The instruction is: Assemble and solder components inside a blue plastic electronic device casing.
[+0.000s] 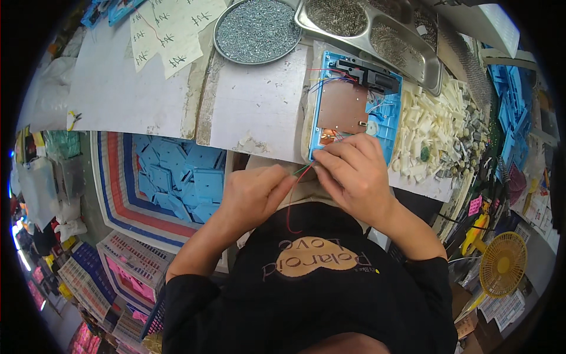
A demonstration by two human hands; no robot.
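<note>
In front of my chest, my left hand (254,187) is closed in a pinch on thin green and red wires. My right hand (358,171) pinches the same wires a short way to the right, its fingers at the near edge of a blue plastic housing (388,127). The loose end of the red wire (288,212) hangs down over my black shirt. Inside the housing lie a brown circuit board (342,106) and a black elongated part (368,76), with several thin coloured wires around them. My fingertips hide where the held wires meet.
A round tray of small screws (257,32) and a steel compartment tray (433,71) stand at the back. White plastic parts (433,130) are heaped right of the housing. At the left, a striped bag (112,177) holds blue plastic pieces (183,177). Small cutters (74,120) lie far left.
</note>
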